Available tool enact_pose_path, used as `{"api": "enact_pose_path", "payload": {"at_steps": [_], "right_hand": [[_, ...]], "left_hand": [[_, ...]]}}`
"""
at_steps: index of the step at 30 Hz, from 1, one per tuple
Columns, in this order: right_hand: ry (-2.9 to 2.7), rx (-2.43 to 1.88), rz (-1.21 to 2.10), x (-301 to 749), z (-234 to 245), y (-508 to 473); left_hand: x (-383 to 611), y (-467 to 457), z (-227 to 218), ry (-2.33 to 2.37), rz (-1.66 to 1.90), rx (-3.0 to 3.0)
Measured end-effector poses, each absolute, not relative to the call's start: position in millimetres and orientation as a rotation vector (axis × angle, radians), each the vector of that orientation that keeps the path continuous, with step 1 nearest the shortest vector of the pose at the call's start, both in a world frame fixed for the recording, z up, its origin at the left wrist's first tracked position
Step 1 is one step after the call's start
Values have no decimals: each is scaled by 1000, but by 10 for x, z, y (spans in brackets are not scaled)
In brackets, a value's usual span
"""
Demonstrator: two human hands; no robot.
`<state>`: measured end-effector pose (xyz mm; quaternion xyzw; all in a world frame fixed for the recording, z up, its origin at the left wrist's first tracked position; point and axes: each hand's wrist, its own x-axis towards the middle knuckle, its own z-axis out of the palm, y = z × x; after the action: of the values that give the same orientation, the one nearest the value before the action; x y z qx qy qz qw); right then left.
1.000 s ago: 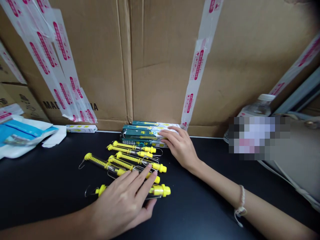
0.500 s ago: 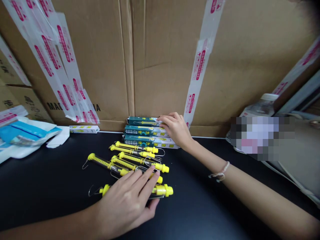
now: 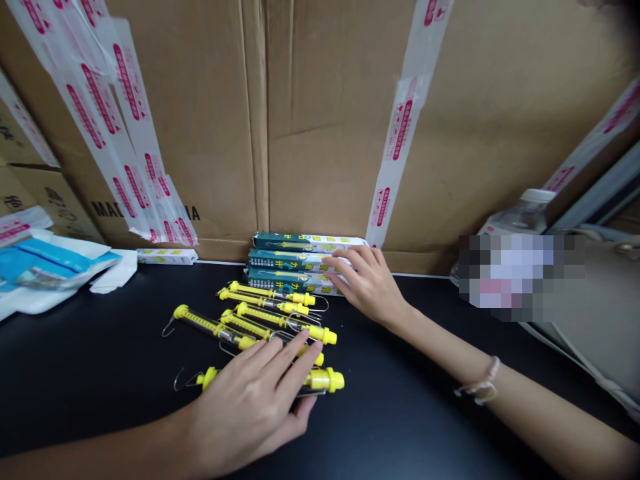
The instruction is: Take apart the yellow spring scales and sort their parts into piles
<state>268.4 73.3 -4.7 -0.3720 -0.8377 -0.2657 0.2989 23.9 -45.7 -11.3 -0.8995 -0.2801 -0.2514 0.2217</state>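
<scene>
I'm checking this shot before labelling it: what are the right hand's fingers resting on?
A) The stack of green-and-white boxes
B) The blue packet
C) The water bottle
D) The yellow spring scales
A: the fingers of the right hand lie on the stack of green-and-white boxes, while the yellow spring scales sit under the left hand.

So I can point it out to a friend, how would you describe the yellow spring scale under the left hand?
On the black table below the big cardboard box lie several yellow spring scales. Yours is the one nearest the person, its middle hidden under the left hand, its wire hook pointing left.
</scene>
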Motion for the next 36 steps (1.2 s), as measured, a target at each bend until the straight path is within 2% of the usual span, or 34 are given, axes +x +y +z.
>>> {"api": "enact_pose_path", "payload": {"at_steps": [6,12,16,36], "right_hand": [[-2099,-1128,-600,2872,-242,531],[-1901,-1369,1,2898,-372,597],[-1854,-1387,204,2866,-404,654],[-1786,-1417,134,2825,-425,563]], "left_hand": [[245,-467,-84,-764,-710,-2521],[258,-476,-93,-764,-728,-2517],[248,-475,-104,-762,-708,-2538],[216,-462,-77,-741,-747,-2497]]}}
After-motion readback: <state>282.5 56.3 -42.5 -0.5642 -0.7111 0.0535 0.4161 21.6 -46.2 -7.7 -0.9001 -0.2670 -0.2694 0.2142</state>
